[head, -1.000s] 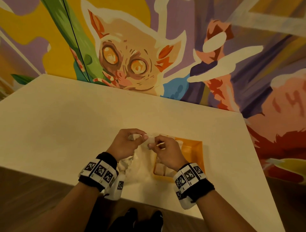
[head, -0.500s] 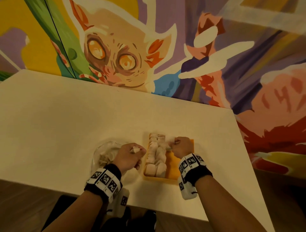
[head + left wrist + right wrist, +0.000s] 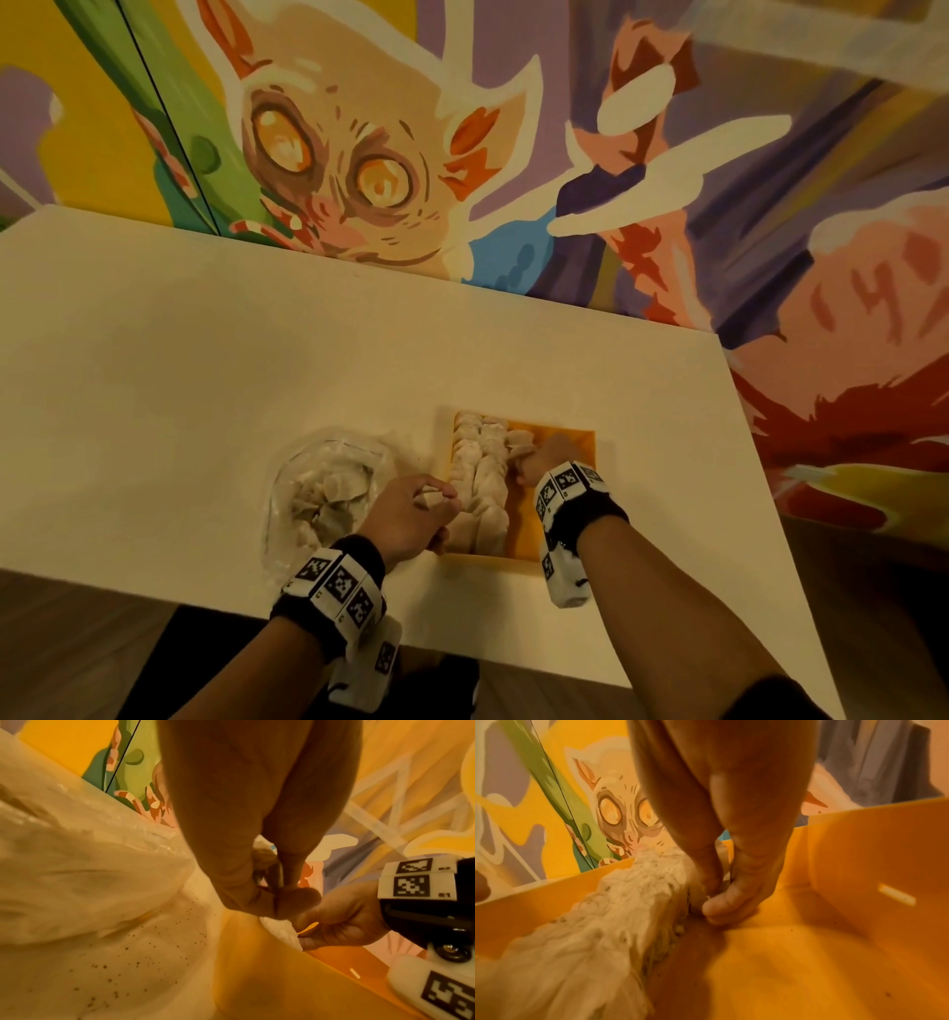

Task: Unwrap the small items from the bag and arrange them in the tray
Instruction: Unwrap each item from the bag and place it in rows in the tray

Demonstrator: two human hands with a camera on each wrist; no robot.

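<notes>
Right hand (image 3: 544,457) is reaching down into the orange tray (image 3: 575,437), pinching a pale dumpling (image 3: 521,448) beside the rows; left hand (image 3: 411,519) is hovering by the bag (image 3: 328,488), pinching a scrap of wrapper (image 3: 430,496).

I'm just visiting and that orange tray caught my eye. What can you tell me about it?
The tray is a shallow, square, orange-yellow box with upright walls, plastic-looking, with a small slot in one wall. It sits flat on the pale table, right of the clear bag. Two rows of pale dumplings fill its left side; the right floor is bare with crumbs. The right hand reaches inside, pinching one more dumpling.
</notes>
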